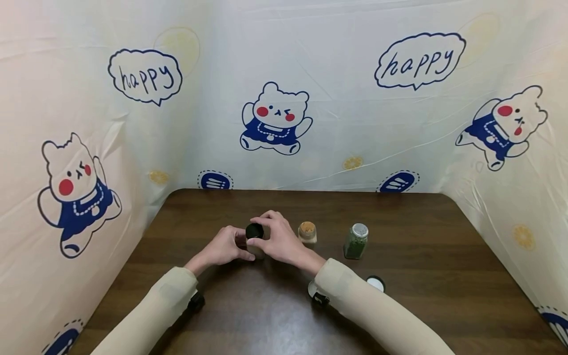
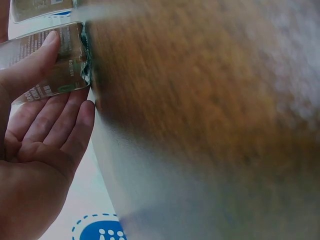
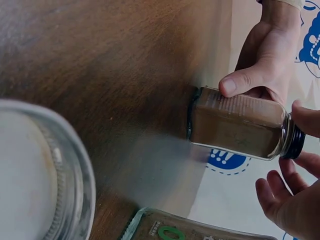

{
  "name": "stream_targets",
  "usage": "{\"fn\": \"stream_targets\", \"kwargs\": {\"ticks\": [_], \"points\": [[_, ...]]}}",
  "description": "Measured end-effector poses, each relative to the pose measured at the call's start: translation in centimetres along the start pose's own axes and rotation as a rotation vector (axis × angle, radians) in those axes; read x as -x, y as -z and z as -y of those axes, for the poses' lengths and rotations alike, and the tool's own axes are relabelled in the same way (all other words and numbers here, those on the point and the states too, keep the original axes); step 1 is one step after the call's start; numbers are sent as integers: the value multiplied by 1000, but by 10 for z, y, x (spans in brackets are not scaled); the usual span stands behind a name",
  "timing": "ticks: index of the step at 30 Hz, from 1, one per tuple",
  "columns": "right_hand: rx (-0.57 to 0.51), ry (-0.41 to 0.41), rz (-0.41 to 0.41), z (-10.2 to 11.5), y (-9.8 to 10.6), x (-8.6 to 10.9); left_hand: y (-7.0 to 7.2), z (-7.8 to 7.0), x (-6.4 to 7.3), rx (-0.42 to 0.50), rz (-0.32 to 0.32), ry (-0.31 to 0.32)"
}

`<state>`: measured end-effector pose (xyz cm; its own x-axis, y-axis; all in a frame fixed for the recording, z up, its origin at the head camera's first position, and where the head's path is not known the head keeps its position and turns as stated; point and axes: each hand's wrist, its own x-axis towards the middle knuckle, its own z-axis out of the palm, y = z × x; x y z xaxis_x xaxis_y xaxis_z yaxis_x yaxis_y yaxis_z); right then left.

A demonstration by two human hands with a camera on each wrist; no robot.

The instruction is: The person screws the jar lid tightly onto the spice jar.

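A square glass spice jar [image 3: 235, 125] filled with brown powder stands on the table, its black screw lid [image 1: 254, 230] on top. My left hand [image 1: 224, 246] holds the jar low down, thumb on one face and fingers round the other side, as the left wrist view shows with the printed label [image 2: 37, 45]. At the top, my right hand [image 1: 281, 239] grips the black lid between thumb and fingers. Just right of that hand is a second jar [image 1: 307, 234] with an orange-brown top.
Farther right stands a jar of green herbs [image 1: 356, 241] with a silvery top. Near my right forearm lies a loose lid [image 1: 376, 283], white inside; another round lid [image 1: 312, 289] is partly hidden by the sleeve. A printed cloth [image 1: 337, 123] hangs behind the table [image 1: 421, 256].
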<state>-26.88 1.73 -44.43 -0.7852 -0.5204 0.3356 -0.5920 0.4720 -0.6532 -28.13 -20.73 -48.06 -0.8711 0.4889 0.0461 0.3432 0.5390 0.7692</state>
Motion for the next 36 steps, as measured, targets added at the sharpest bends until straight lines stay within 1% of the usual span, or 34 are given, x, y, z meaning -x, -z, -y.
{"fn": "stream_targets", "kwargs": {"ticks": [3, 7, 11, 14, 18, 22, 30, 36], "points": [[-69, -23, -5, -3, -2, 1, -1, 1, 0, 3, -4, -10], [-229, -52, 33, -6, 1, 3, 0, 1, 0, 12, -3, -26], [-335, -32, 104, -8, 5, 2, 0, 0, -1, 6, -9, -11], [-360, -13, 140, -9, 6, 1, 0, 0, -1, 2, -11, 5], [-350, -21, 150, -11, 6, 0, -1, 0, -1, -9, -11, 1], [-320, -27, 138, -11, 5, 0, -1, 0, 0, -20, -16, 0], [-226, -17, 115, -7, 5, 1, -1, 0, 0, -17, -12, -3], [-142, 1, 71, -7, 4, 2, -1, 0, -1, -15, -19, 0]]}}
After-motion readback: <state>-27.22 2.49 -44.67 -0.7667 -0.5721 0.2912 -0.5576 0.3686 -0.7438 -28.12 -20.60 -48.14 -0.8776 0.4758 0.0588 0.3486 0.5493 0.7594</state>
